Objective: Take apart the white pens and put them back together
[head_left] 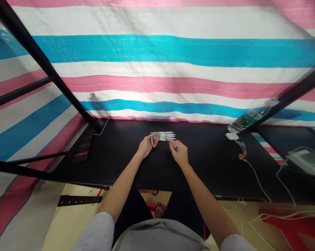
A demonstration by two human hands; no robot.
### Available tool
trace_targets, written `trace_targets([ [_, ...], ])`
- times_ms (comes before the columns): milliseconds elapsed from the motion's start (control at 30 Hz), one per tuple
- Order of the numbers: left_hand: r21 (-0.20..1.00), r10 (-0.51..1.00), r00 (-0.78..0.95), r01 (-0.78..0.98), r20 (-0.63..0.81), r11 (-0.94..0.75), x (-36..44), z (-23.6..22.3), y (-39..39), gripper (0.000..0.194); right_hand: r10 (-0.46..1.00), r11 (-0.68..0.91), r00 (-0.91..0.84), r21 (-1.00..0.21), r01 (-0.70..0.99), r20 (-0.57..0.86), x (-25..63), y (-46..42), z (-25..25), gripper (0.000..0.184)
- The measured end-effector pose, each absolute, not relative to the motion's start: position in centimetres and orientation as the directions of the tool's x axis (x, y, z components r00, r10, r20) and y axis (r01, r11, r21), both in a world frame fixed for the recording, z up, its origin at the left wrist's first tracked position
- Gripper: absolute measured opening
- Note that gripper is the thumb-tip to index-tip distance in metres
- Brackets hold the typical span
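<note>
Several white marker pens with grey ends [164, 136] lie side by side in a tight row on the black tabletop [126, 167], just ahead of my hands. My left hand [147, 146] grips one white marker [152, 140] upright between thumb and fingers, at the row's left end. In my right hand [178, 153] a second marker [174, 145] slants up and left, its far end touching or nearly touching the row. Both hands partly hide the pens nearest them.
A phone [99, 127] and a lit timer display [83, 149] lie at the table's left. A water bottle [251, 116] leans at the right behind a white charger [231, 136] with cables. Black frame poles and a striped tarp [157, 52] surround the table.
</note>
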State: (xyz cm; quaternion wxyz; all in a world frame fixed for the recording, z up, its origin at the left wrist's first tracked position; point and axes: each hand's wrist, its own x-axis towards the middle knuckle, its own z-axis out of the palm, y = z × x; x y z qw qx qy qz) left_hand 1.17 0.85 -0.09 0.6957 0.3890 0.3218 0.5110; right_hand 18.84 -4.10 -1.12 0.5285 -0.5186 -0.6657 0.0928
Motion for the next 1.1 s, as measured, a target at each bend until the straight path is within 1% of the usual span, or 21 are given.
trace_targets([
  [67,0.893,0.968,0.251,-0.428,-0.031,0.139,1.1,-0.4,0.8,0.027,0.789,0.448,0.096,-0.675,0.587,0.607,18.8,-4.1,-1.1,0.025],
  [100,0.912,0.968,0.252,-0.395,-0.014,0.116,1.0,-0.6,0.8,0.026,0.790,0.446,0.098,-0.677,0.585,0.605,18.8,-4.1,-1.1,0.025],
  [200,0.956,0.958,0.285,-0.284,0.010,0.075,0.8,-1.1,0.7,0.035,0.796,0.436,0.104,-0.685,0.584,0.596,18.9,-4.0,-1.2,0.025],
  [267,0.961,0.958,0.288,-0.266,0.005,0.075,0.7,-1.3,0.6,0.040,0.802,0.426,0.107,-0.689,0.586,0.588,19.0,-4.0,-1.2,0.025],
  [400,0.932,0.960,0.281,-0.345,-0.008,0.109,0.7,-0.9,0.5,0.041,0.803,0.426,0.103,-0.687,0.589,0.587,19.2,-4.0,-1.0,0.026],
  [633,0.879,0.972,0.230,-0.453,-0.049,0.152,0.5,-0.5,0.6,0.032,0.786,0.426,0.116,-0.668,0.610,0.607,19.3,-4.0,-0.9,0.028],
  [867,0.846,0.965,0.237,-0.488,-0.109,0.215,0.3,-0.6,0.8,0.032,0.788,0.434,0.100,-0.662,0.611,0.608,19.3,-4.0,-0.9,0.027],
  [1100,0.832,0.960,0.234,-0.493,-0.154,0.254,0.2,-0.6,1.0,0.029,0.795,0.420,0.115,-0.678,0.603,0.595,19.3,-4.0,-1.0,0.027],
])
